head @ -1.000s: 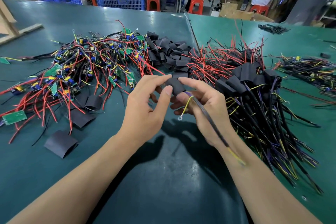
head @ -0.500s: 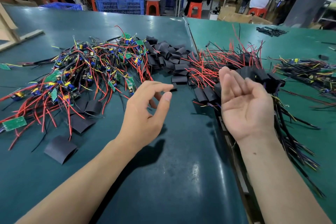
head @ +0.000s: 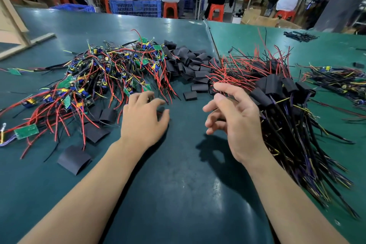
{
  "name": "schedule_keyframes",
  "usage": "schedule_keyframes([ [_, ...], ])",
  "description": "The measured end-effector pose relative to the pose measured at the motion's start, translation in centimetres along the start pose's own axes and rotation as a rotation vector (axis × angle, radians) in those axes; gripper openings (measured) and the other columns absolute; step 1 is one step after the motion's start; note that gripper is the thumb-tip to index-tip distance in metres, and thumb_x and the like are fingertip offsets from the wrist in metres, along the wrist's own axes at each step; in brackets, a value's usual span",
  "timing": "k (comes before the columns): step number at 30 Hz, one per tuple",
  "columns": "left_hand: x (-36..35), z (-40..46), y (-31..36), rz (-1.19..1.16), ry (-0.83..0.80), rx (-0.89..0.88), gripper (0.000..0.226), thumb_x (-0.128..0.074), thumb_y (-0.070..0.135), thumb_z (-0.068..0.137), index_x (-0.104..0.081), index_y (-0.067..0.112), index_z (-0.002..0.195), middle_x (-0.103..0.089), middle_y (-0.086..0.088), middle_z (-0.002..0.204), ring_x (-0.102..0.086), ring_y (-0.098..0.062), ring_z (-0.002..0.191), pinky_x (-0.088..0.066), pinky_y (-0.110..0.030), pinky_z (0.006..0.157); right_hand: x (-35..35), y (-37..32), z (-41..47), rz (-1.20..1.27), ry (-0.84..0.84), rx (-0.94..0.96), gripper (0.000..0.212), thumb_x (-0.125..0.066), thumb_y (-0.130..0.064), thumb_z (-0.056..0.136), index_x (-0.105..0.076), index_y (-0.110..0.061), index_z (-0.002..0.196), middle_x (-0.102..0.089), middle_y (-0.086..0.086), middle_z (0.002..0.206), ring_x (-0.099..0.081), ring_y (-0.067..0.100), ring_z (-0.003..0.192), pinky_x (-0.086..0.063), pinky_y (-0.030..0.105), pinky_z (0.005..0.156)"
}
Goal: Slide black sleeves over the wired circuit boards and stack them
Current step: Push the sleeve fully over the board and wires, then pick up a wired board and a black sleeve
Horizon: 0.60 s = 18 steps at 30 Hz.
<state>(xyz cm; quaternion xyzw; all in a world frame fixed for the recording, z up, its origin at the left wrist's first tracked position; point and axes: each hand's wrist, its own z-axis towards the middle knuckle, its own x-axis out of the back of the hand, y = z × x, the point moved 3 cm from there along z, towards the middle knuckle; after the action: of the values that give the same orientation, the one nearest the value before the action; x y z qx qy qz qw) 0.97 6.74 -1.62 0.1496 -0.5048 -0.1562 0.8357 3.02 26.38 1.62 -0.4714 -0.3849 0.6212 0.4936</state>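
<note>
The sleeved board has been released onto the stack (head: 281,93) at 3 o'clock; the left hand (head: 142,121) has been lowered onto a black sleeve (head: 160,112)
</note>
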Motion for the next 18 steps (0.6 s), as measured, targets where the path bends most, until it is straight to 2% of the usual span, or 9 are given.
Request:
schedule_keyframes([
  [3, -0.5, 0.5, -1.0, -0.026, -0.002, 0.067, 0.026, -0.063, 0.033, 0.092, -0.076, 0.010, 0.097, -0.056, -0.008, 0.131, -0.049, -0.034, 0.117, -0.037, -0.037, 0.098, -0.1, 0.4, -0.1, -0.044, -0.017, -0.017, 0.021, -0.058, -0.019, 0.088, -0.061, -0.018, 0.109, -0.067, 0.003, 0.070, -0.057, 0.019, 0.048, -0.048, 0.027, 0.042],
  [7, -0.2, 1.3, -1.9, -0.109, 0.120, 0.183, 0.020, -0.070, 0.029, 0.088, -0.072, 0.009, 0.086, -0.058, -0.009, 0.109, -0.059, -0.028, 0.098, -0.037, -0.028, 0.081, 0.2, 0.5, 0.0, -0.048, -0.002, -0.026, 0.016, -0.054, -0.007, 0.097, -0.060, -0.015, 0.111, -0.066, 0.003, 0.070, -0.057, 0.019, 0.048, -0.048, 0.027, 0.042],
  [9, -0.2, 1.6, -2.3, -0.125, 0.116, 0.244, 0.019, -0.071, 0.028, 0.087, -0.067, 0.010, 0.092, -0.055, -0.010, 0.111, -0.057, -0.030, 0.099, -0.038, -0.030, 0.084, 0.3, 0.4, 0.1, -0.046, -0.001, -0.039, 0.016, -0.054, -0.007, 0.098, -0.060, -0.014, 0.111, -0.066, 0.004, 0.069, -0.056, 0.019, 0.048, -0.048, 0.027, 0.043],
  [13, -0.5, 2.0, -2.4, -0.122, 0.088, 0.295, 0.024, -0.069, 0.019, 0.086, -0.059, 0.011, 0.106, -0.066, -0.011, 0.106, -0.057, -0.032, 0.104, -0.040, -0.037, 0.086, 0.2, 0.6, 0.1, -0.055, -0.019, -0.070, 0.014, -0.056, -0.007, 0.097, -0.062, -0.014, 0.108, -0.066, 0.004, 0.069, -0.056, 0.021, 0.048, -0.048, 0.028, 0.043],
  [15, 0.1, 1.8, -2.3, -0.181, 0.142, 0.332, 0.018, -0.066, 0.016, 0.084, -0.058, 0.017, 0.100, -0.069, -0.004, 0.098, -0.060, -0.030, 0.100, -0.044, -0.038, 0.086, 0.2, 0.7, 0.1, -0.062, -0.029, -0.079, 0.013, -0.056, -0.007, 0.097, -0.064, -0.014, 0.105, -0.066, 0.004, 0.068, -0.056, 0.020, 0.048, -0.047, 0.027, 0.043],
  [18, 0.9, 1.4, -2.1, -0.203, 0.261, 0.304, 0.017, -0.064, 0.016, 0.082, -0.053, 0.024, 0.091, -0.064, 0.006, 0.087, -0.061, -0.029, 0.095, -0.047, -0.043, 0.087, 0.1, 0.7, 0.0, -0.082, -0.055, -0.091, 0.012, -0.057, -0.008, 0.097, -0.067, -0.014, 0.097, -0.066, 0.004, 0.068, -0.057, 0.019, 0.049, -0.048, 0.026, 0.043],
])
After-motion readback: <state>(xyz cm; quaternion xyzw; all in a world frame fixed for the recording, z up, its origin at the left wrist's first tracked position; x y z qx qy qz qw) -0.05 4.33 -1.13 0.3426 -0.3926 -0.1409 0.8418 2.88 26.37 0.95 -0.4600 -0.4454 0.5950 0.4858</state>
